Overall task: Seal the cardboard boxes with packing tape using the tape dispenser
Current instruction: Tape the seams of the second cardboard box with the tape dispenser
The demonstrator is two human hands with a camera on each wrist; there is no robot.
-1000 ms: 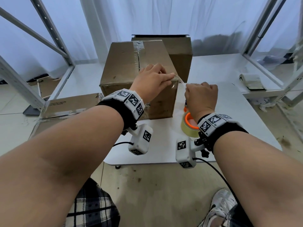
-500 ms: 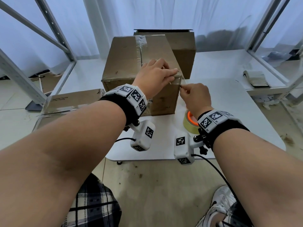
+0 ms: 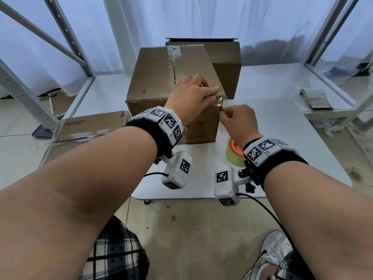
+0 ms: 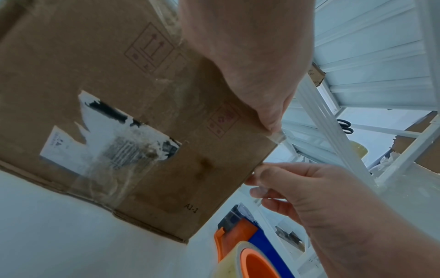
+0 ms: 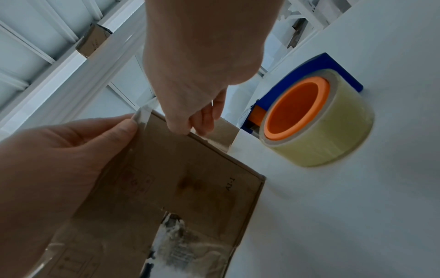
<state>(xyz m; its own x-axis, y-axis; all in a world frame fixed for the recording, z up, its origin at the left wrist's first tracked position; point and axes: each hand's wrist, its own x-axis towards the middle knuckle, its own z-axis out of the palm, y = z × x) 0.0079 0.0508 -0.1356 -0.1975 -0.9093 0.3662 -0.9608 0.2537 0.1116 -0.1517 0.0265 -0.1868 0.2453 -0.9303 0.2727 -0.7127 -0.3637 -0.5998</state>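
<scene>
Your left hand (image 3: 191,98) pressed clear tape (image 3: 219,101) flat-fingered onto front cardboard box (image 3: 161,77) top corner, your right hand (image 3: 241,121) pinched tape's loose end, tape dispenser (image 5: 316,116) sat on table (image 3: 282,150) beside box

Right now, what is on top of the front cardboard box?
A clear tape strip runs along the top seam of the front cardboard box. The left hand presses tape onto the near right corner; the seam beneath it is hidden. The box's contents cannot be seen.
</scene>
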